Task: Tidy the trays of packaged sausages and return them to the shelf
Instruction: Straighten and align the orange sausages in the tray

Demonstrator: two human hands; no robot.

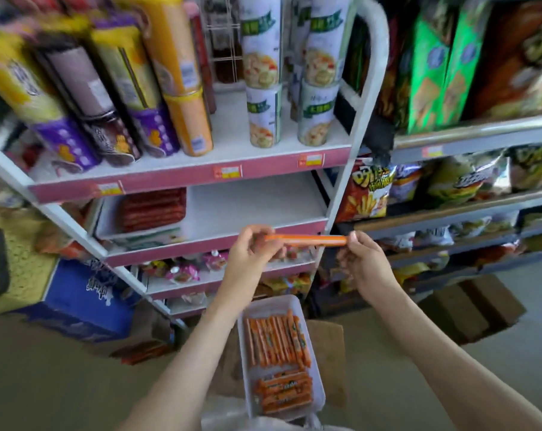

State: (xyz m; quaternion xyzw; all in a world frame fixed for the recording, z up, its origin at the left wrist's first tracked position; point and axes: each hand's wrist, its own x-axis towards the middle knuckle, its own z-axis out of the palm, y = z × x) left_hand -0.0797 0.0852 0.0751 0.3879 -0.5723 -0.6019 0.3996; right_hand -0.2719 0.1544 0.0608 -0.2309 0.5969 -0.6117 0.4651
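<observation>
At 6 o'clock, nearest, a clear tray (318,387) sits on a cardboard box (328,340). It is packed with orange sausages (275,340): the far batch lies lengthwise, 12 to 6, and the near batch lies crosswise. Above it, the left grip (252,248) and right grip (367,262) each pinch one end of a single sausage stick (307,240), its long axis level, 9 to 3 o'clock. Beyond, toward 10 o'clock, red sausages (153,209) lie in a second tray (139,233) on the shelf (251,200).

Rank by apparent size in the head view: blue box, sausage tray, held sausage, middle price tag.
1. blue box and sausage tray: alike, tray nearer, so unranked
2. held sausage
3. middle price tag
</observation>
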